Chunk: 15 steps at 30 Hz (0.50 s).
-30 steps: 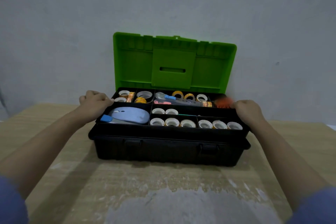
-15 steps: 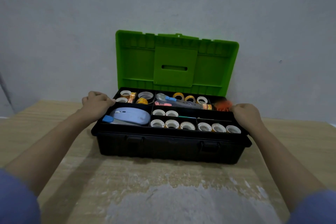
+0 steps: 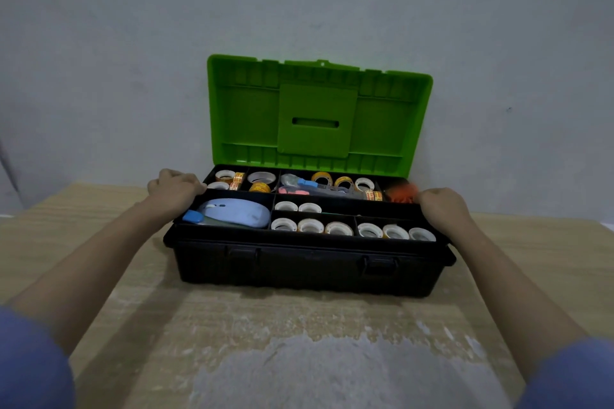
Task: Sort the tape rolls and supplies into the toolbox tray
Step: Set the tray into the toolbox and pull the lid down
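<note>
Both hands grip the ends of the black tray (image 3: 335, 211) as before — left hand (image 3: 174, 188) curled over its left rim, right hand (image 3: 443, 206) curled over the right rim. Little has changed; the toolbox (image 3: 309, 267) sits slightly farther from the camera. Between the hands, tape rolls (image 3: 310, 226) fill the compartments, a blue mouse (image 3: 237, 213) lies just beside the left hand, an orange object (image 3: 400, 192) beside the right — green lid (image 3: 319, 116) upright beyond, wooden table (image 3: 232, 315) beneath
</note>
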{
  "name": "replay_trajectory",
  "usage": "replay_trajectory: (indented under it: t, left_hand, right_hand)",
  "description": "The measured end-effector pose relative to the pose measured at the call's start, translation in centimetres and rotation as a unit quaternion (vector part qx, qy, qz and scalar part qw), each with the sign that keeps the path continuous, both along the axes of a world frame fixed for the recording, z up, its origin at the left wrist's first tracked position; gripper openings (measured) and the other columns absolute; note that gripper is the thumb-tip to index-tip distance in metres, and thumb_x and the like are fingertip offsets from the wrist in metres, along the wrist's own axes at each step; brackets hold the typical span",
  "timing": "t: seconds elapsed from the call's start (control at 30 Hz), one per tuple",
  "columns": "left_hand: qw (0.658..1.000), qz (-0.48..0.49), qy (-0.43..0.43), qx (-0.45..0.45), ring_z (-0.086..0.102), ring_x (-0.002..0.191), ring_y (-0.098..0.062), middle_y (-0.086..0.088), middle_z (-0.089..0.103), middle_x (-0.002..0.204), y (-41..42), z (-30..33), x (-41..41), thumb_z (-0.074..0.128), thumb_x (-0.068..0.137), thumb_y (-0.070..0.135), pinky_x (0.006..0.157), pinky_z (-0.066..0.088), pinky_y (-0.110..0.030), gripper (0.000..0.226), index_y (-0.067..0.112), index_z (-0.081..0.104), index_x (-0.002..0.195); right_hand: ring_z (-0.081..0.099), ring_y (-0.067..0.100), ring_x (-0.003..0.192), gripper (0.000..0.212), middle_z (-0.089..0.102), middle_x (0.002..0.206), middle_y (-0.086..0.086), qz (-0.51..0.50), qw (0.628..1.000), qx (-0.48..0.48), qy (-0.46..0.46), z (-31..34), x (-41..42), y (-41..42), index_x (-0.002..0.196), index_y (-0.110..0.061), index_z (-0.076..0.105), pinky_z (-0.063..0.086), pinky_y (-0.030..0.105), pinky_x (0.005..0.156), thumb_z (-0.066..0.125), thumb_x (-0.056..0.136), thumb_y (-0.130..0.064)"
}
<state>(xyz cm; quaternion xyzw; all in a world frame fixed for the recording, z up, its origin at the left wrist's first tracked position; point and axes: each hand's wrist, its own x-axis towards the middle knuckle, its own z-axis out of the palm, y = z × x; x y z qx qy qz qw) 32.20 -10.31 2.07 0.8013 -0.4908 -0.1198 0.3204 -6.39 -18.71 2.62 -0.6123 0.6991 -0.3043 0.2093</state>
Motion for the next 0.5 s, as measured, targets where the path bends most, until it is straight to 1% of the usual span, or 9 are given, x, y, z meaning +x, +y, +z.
replay_trajectory:
  t: [0.07,0.13,0.17,0.23,0.27,0.33,0.37,0.43,0.5]
  left_hand:
    - [1.000,-0.002,-0.004,-0.002,0.028,0.132,-0.025,-0.020,0.045,0.132,0.1,0.1,-0.1,0.046,0.096,0.020,0.102,0.022,-0.030,0.026,0.005,0.062,0.109]
    - [1.000,0.001,-0.003,0.005,0.028,0.133,-0.026,-0.021,0.045,0.133,0.0,0.1,-0.2,0.046,0.097,0.022,0.102,0.023,-0.031,0.026,0.006,0.061,0.112]
    - [1.000,0.006,0.007,0.001,0.030,0.132,-0.029,-0.021,0.045,0.132,0.1,0.1,-0.2,0.047,0.097,0.022,0.102,0.024,-0.032,0.026,0.006,0.060,0.113]
    - [0.999,0.018,0.033,-0.016,0.038,0.126,-0.035,-0.023,0.046,0.130,0.4,0.1,-0.3,0.051,0.094,0.022,0.104,0.029,-0.037,0.021,0.009,0.059,0.108]
    - [0.998,0.017,0.050,-0.034,0.041,0.123,-0.037,-0.022,0.048,0.130,0.5,0.0,-0.2,0.053,0.092,0.022,0.104,0.032,-0.041,0.018,0.012,0.056,0.107]
    - [0.995,-0.015,0.083,-0.055,0.043,0.126,-0.034,-0.016,0.047,0.137,0.8,-0.3,-0.1,0.053,0.092,0.020,0.105,0.033,-0.042,0.029,0.020,0.052,0.121]
    - [0.993,-0.035,0.100,-0.059,0.042,0.129,-0.031,-0.013,0.046,0.141,0.9,-0.2,-0.1,0.050,0.093,0.016,0.105,0.032,-0.040,0.037,0.022,0.050,0.130]
    - [0.986,-0.061,0.139,-0.070,0.041,0.132,-0.026,-0.009,0.045,0.145,0.9,-0.1,-0.3,0.046,0.095,0.008,0.106,0.030,-0.034,0.044,0.018,0.047,0.138]
    - [0.980,-0.060,0.172,-0.083,0.042,0.132,-0.025,-0.009,0.046,0.144,0.9,-0.1,-0.5,0.045,0.095,0.005,0.107,0.030,-0.032,0.044,0.013,0.049,0.137]
  right_hand:
    - [0.058,0.039,0.099,0.027,0.063,0.084,0.020,0.005,1.000,-0.014,0.020,-0.1,0.0,-0.3,0.080,0.002,0.064,0.030,0.020,0.051,0.043,0.090,-0.013]
    - [0.056,0.039,0.082,0.034,0.048,0.059,0.012,0.002,0.999,-0.036,0.040,-0.1,0.1,-0.3,0.054,-0.005,0.047,0.027,0.025,0.048,0.045,0.087,-0.014]
    - [0.052,0.036,0.075,0.036,0.043,0.056,0.011,0.002,0.998,-0.048,0.038,-0.1,0.2,0.0,0.052,-0.006,0.041,0.027,0.029,0.049,0.046,0.086,-0.015]
    - [0.049,0.033,0.076,0.028,0.048,0.064,0.011,0.002,0.998,-0.069,0.015,0.0,0.3,0.6,0.064,-0.005,0.047,0.029,0.032,0.057,0.047,0.088,-0.019]
    - [0.049,0.031,0.080,0.018,0.052,0.075,0.012,0.002,0.998,-0.066,0.000,0.1,0.3,0.9,0.082,-0.004,0.052,0.031,0.031,0.063,0.047,0.089,-0.020]
    - [0.051,0.029,0.083,0.029,0.057,0.090,0.015,0.036,0.997,-0.060,-0.022,0.0,0.5,1.2,0.119,-0.007,0.047,0.032,0.031,0.066,0.045,0.092,-0.018]
    - [0.053,0.030,0.087,0.036,0.061,0.099,0.017,0.057,0.996,-0.060,-0.018,0.0,0.6,1.2,0.128,-0.011,0.045,0.033,0.030,0.068,0.043,0.093,-0.015]
    - [0.054,0.029,0.094,0.039,0.061,0.121,0.017,0.077,0.995,-0.070,-0.008,0.2,0.8,1.1,0.131,-0.014,0.049,0.034,0.027,0.074,0.041,0.093,-0.011]
    - [0.053,0.026,0.089,0.039,0.058,0.126,0.016,0.080,0.995,-0.064,-0.013,0.3,0.8,1.1,0.132,-0.016,0.049,0.036,0.028,0.076,0.043,0.093,-0.013]
